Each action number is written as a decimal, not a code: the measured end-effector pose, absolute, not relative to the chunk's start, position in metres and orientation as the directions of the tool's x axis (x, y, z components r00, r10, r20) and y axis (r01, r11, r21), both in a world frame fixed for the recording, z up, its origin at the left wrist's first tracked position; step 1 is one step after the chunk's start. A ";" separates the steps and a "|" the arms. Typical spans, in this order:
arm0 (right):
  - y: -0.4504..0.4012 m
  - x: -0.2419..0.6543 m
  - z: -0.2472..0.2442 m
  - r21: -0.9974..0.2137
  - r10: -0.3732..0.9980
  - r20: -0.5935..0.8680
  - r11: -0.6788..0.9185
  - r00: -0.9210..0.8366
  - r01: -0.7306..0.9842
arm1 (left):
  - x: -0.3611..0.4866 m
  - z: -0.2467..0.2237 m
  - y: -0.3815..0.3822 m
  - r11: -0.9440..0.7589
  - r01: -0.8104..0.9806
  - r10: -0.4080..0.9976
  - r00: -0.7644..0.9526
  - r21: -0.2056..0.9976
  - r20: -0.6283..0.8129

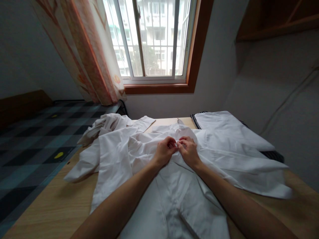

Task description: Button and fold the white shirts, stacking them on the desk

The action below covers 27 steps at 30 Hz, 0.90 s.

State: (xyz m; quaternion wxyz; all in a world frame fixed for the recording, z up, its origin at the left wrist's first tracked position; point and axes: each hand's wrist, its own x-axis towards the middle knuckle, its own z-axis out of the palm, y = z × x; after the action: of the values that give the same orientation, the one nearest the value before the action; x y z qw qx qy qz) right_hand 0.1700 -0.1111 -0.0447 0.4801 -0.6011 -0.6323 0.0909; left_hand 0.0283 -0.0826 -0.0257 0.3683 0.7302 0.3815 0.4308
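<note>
Beside the bed (32, 139), a white garment (179, 186) is lying spread on the table (50, 205), the left hand (165, 151) is pinching it, the right hand (188, 151) is pinching it just alongside, and more white cloth (219, 121) is resting farther right, at the back

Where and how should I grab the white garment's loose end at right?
Probably the near corner of the white garment's loose end, pinched from the right: it points that way, uncovered, on the wooden tabletop, apart from the left hand and right hand.
</note>
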 end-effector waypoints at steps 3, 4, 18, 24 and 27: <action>-0.108 0.173 -0.047 -0.718 0.838 0.512 0.298 0.187 0.629 | 0.030 -0.027 -0.082 -0.452 0.280 0.872 0.337 0.847 0.354; -0.108 0.174 -0.047 -0.726 0.837 0.512 0.302 0.193 0.618 | 0.030 -0.027 -0.082 -0.452 0.287 0.874 0.334 0.844 0.354; -0.104 0.179 -0.051 -0.728 0.881 0.451 0.269 0.144 0.631 | 0.024 -0.028 -0.077 -0.448 0.328 0.880 0.324 0.832 0.346; -0.112 0.170 -0.046 -0.640 0.883 0.445 0.196 0.150 0.743 | 0.022 -0.027 -0.079 -0.438 0.271 0.874 0.353 0.857 0.335; -0.114 0.168 -0.045 -0.637 0.876 0.458 0.204 0.153 0.743 | 0.023 -0.024 -0.080 -0.450 0.267 0.867 0.359 0.852 0.345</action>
State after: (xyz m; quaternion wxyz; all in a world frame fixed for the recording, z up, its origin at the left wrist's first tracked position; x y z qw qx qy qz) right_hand 0.1679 -0.1141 -0.0448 0.4293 -0.6263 -0.6461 0.0772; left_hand 0.0231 -0.0805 -0.0244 0.3592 0.7419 0.3821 0.4178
